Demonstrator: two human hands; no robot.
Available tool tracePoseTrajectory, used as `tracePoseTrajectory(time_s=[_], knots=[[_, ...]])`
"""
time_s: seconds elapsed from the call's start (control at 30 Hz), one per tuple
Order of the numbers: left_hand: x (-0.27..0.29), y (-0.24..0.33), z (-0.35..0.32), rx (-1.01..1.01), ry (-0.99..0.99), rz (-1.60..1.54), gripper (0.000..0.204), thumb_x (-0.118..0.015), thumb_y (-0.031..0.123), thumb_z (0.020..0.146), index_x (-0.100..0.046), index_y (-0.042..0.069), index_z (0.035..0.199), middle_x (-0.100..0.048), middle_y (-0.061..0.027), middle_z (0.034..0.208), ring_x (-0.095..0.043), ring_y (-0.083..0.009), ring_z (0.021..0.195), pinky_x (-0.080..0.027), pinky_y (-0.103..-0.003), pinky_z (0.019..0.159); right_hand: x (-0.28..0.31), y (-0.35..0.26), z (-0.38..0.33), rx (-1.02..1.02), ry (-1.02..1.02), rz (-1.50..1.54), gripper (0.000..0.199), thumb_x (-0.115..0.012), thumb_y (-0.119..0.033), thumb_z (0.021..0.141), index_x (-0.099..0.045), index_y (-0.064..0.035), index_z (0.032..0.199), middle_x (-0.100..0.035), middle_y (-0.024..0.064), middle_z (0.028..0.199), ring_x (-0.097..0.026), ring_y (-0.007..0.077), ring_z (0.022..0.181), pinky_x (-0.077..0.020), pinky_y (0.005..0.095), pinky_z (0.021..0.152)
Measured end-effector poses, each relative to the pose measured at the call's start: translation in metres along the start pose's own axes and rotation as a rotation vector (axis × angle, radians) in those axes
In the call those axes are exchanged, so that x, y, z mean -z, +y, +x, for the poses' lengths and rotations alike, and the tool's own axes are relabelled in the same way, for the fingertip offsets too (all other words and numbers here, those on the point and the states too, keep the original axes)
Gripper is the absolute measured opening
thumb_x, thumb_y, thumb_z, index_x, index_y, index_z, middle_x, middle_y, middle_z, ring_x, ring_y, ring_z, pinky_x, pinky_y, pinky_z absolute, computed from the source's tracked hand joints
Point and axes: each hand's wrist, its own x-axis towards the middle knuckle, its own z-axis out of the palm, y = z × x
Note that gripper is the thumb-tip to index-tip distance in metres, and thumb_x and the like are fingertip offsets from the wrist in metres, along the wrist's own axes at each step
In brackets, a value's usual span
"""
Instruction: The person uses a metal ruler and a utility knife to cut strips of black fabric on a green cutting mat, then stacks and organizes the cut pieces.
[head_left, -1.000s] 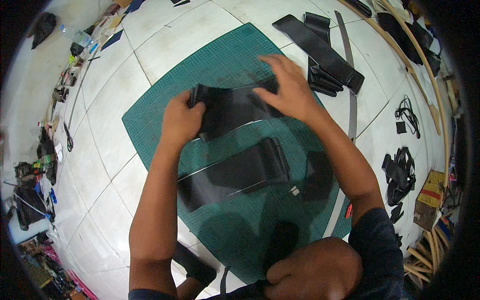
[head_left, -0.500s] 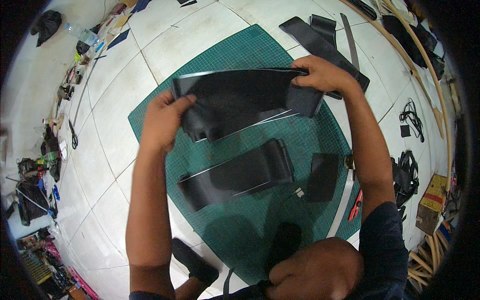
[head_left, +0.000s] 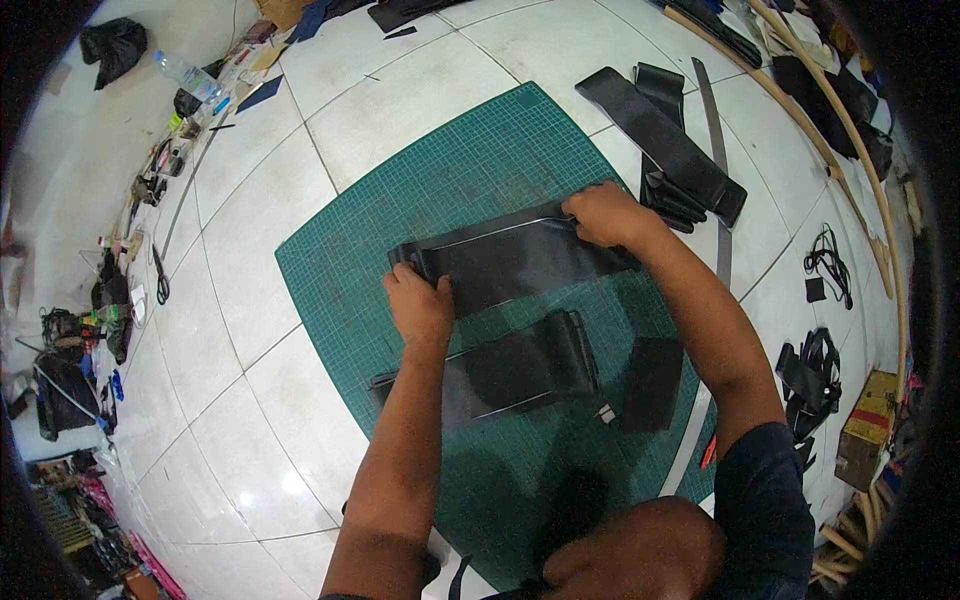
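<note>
Head view shows the left hand [head_left: 420, 305] and right hand [head_left: 603, 215] pinching opposite ends of a black leather strip [head_left: 515, 258], stretching it flat on the green cutting mat [head_left: 400, 190]. A second strip [head_left: 500, 375] lies just nearer.

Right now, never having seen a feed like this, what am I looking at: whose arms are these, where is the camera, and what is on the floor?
This is one wide fisheye camera worn on a person's head, looking down, so straight edges bend near the rim. There is no machine: both bare arms are the person's own. The left hand and right hand press the two ends of a folded black sheet flat on a green cutting mat, which lies on white floor tiles. A second black sheet and a small black piece lie nearer the person. More black strips are stacked beyond the mat. A long metal ruler passes beside them.
</note>
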Motion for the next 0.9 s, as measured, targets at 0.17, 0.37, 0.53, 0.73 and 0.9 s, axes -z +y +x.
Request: tracePoseTrajectory(time_s=[0.17,0.37,0.53,0.73,0.9], knots=[[-0.003,-0.002,0.004,0.113,-0.084,-0.004,0.06,-0.081,0.024,0.078,-0.048,-0.006,0.119,-0.056,-0.0272,0.117,-0.06,-0.0447,0.107,-0.051,-0.05,0.091,-0.008,0.001,0.003,0.029,0.04,0.001,0.021,-0.061,-0.008,0.082,-0.069,-0.0016,0.1,-0.071,0.0231,0.101,-0.069,0.0382,0.1,-0.0521,0.0512,0.089],[0.013,0.014,0.014,0.296,-0.257,0.027,0.053,-0.078,0.035,0.08,-0.063,0.001,0.117,-0.064,-0.0217,0.117,-0.062,-0.0409,0.111,-0.05,-0.05,0.093,-0.011,0.002,0.005,0.016,0.035,-0.016,0.021,-0.062,-0.009,0.082,-0.069,-0.0018,0.1,-0.071,0.0228,0.101,-0.069,0.0384,0.099,-0.0525,0.0509,0.089],[0.01,0.01,0.019,0.23,-0.152,0.08,0.048,-0.075,0.037,0.082,-0.066,0.006,0.118,-0.067,-0.0168,0.116,-0.064,-0.0381,0.111,-0.049,-0.053,0.092,-0.004,-0.001,0.001,0.029,0.035,0.011,0.023,-0.065,-0.014,0.081,-0.069,-0.0022,0.1,-0.071,0.0218,0.1,-0.069,0.038,0.097,-0.0532,0.0505,0.087],[0.02,-0.002,0.044,0.277,-0.233,0.056,0.048,-0.073,0.036,0.083,-0.065,0.006,0.12,-0.064,-0.0158,0.121,-0.062,-0.039,0.114,-0.049,-0.054,0.093,0.005,-0.013,0.006,-0.013,0.019,0.016,0.034,-0.07,-0.017,0.081,-0.067,-0.0055,0.112,-0.07,0.0179,0.106,-0.065,0.0345,0.107,-0.0412,0.05,0.101],[0.014,-0.02,0.043,0.251,-0.106,0.149,0.057,-0.079,0.034,0.077,-0.057,0.0,0.117,-0.058,-0.0265,0.119,-0.057,-0.0445,0.117,-0.049,-0.053,0.095,-0.006,-0.02,0.012,0.004,0.08,0.011,0.037,-0.069,-0.016,0.084,-0.062,-0.0059,0.119,-0.065,0.0158,0.115,-0.059,0.0333,0.114,-0.0393,0.0499,0.103]])
